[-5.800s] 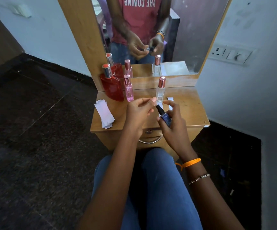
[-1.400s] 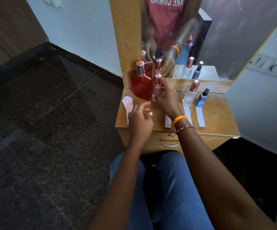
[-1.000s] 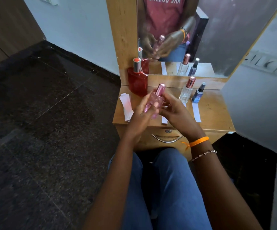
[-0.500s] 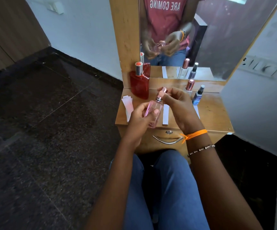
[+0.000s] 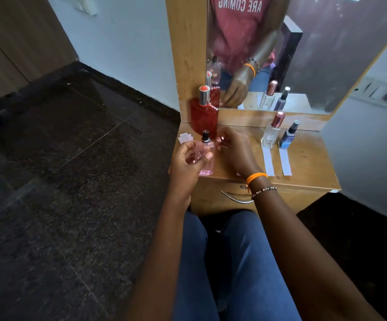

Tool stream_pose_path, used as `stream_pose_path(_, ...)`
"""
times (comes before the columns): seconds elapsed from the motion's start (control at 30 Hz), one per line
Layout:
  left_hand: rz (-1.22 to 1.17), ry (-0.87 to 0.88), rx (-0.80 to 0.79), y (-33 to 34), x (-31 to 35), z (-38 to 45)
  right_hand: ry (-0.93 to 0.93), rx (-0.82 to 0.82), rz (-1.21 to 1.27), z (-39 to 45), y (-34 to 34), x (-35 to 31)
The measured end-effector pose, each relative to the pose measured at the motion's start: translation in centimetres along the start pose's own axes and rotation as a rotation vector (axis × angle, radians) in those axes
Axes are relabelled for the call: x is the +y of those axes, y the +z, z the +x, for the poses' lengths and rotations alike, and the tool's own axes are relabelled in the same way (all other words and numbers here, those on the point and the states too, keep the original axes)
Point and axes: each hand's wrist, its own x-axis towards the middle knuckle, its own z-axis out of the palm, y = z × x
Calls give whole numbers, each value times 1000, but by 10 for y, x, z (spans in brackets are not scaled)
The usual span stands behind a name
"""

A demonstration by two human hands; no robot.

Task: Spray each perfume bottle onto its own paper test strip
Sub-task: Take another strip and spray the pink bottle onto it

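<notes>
Wooden and pale, the dressing table (image 5: 303, 165) stood in front of my knees, its mirror (image 5: 303, 49) rising along the back edge and a curved metal drawer handle (image 5: 234, 198) showing on the front below the top. At the back left corner the big red perfume bottle (image 5: 204, 119) stood upright with its silver cap on. Toward the right, the clear bottle (image 5: 270, 133) with the rose-gold cap and, just beside it, the small dark blue bottle (image 5: 288, 135) stood side by side, each at the far end of its own white test strip (image 5: 269, 162), the second strip (image 5: 285, 162) lying parallel to the first and close to it. My left hand (image 5: 188, 161) was wrapped around the pink perfume bottle (image 5: 205, 156), holding it upright above the front left part of the table top, thumb across its face, with the black spray nozzle bare at the top. My right hand (image 5: 234, 151) was just beside it, fingers curled in around something small and pink near the table surface; it looked like the pink cap (image 5: 221, 139), though I could not tell for sure because of blur. Behind my left hand a small stack of spare strips (image 5: 185, 137) lay at the left edge, mostly hidden.
</notes>
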Motion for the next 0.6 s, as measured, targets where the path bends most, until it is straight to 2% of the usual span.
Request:
stream_pose_path(0.13,18,20,-58,6,4,-3,15,154,174,-34,-21,-10)
stream_pose_path(0.17,34,32,-75,10,4,-3,25,119,275,-46,-28,-13)
stream_pose_path(0.23,69,46,-111,19,5,-3,80,-76,518,-70,-42,-18)
stream_pose_path(0.3,83,34,-148,30,4,-5,90,-239,619,-87,-50,-15)
stream_pose_path(0.4,187,68,-201,47,0,-8,126,-156,612,-91,-60,-3)
stream_pose_path(0.5,424,161,-175,61,-7,-3,194,-145,578,-92,-77,10)
stream_pose_path(0.6,833,333,-52,69,-10,7,196,-203,595,-96,-93,20)
